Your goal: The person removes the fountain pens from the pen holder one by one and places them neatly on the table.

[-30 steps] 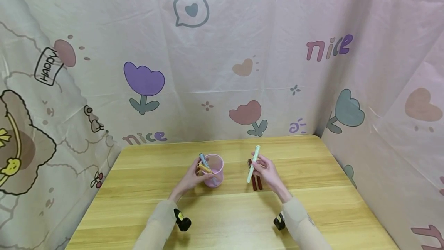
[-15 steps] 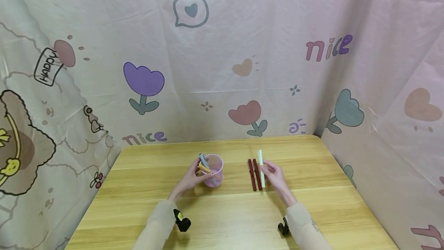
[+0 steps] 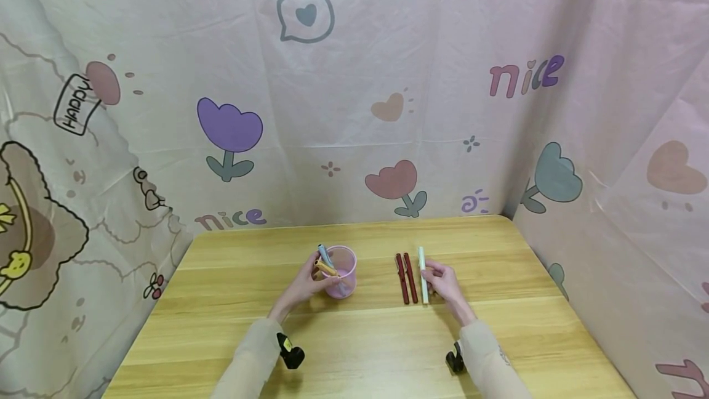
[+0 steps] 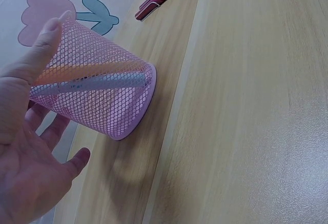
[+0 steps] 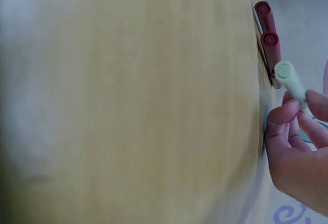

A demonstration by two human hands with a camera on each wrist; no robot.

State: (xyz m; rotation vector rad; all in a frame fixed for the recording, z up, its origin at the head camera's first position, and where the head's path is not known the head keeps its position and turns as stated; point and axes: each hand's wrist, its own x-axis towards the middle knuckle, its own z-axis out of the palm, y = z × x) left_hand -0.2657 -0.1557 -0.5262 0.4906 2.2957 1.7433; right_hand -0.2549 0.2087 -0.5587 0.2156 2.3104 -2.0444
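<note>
My left hand (image 3: 303, 283) holds a pink mesh pen cup (image 3: 348, 282) by its left side, thumb at the near rim. Leaning inside the cup are a blue pen (image 3: 325, 255) and an orange-yellow pen (image 3: 325, 268); the left wrist view shows both through the mesh. With thumb and fingers, my right hand (image 3: 444, 282) pinches a pale mint-green pen (image 3: 423, 276), close over the table. Just left of it lie two dark red pens (image 3: 410, 278), side by side and nearly parallel to the green one. Their clips show in the left wrist view.
The wood-grain table (image 3: 354, 337) ends at a patterned cloth backdrop (image 3: 332, 97) behind and at both sides. Black wrist cameras (image 3: 290, 351) are strapped near both sleeves.
My right hand has carried the green pen right and down, from over the red pens to beside them, turning it nearly parallel. The left hand and cup have stayed put.
</note>
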